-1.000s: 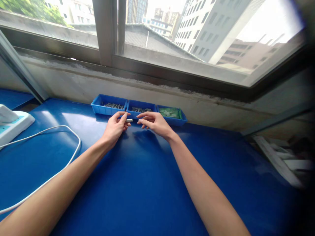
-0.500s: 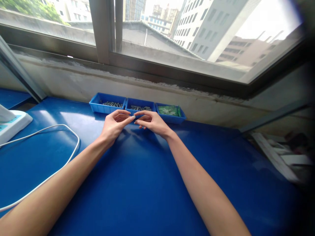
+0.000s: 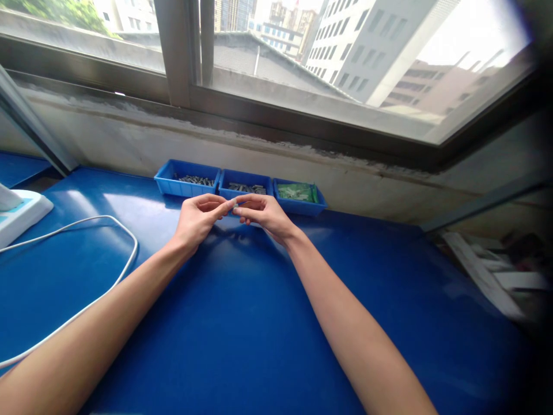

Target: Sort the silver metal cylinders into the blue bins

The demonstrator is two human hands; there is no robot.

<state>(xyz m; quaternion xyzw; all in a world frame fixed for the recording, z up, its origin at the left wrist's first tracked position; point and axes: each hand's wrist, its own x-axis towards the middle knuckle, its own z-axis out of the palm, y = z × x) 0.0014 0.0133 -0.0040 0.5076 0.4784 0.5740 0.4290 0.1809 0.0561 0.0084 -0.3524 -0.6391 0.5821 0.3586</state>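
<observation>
My left hand (image 3: 199,221) and my right hand (image 3: 265,217) meet fingertip to fingertip above the blue table (image 3: 233,323). Both are closed in a pinch, thumbs against fingers. Something tiny and pale seems to show between the tips, too small to name. Just beyond my hands stand three blue bins in a row. The left bin (image 3: 166,183) holds many small grey metal pieces (image 3: 196,180). More grey metal parts (image 3: 248,188) lie in the middle bin (image 3: 224,189), partly hidden by my fingers. In the right bin (image 3: 302,208) are green-and-clear plastic packets (image 3: 296,192).
A white cable (image 3: 129,253) loops over the table's left side, near a white power strip (image 3: 26,216). Behind the bins rise a wall (image 3: 358,193) and a window frame (image 3: 302,124). White, board-like objects (image 3: 484,274) sit at the far right, blurred.
My fingertips have drawn closer together, and the left fingers have closed further towards the thumb. The bins stay where they were; the view has shifted slightly.
</observation>
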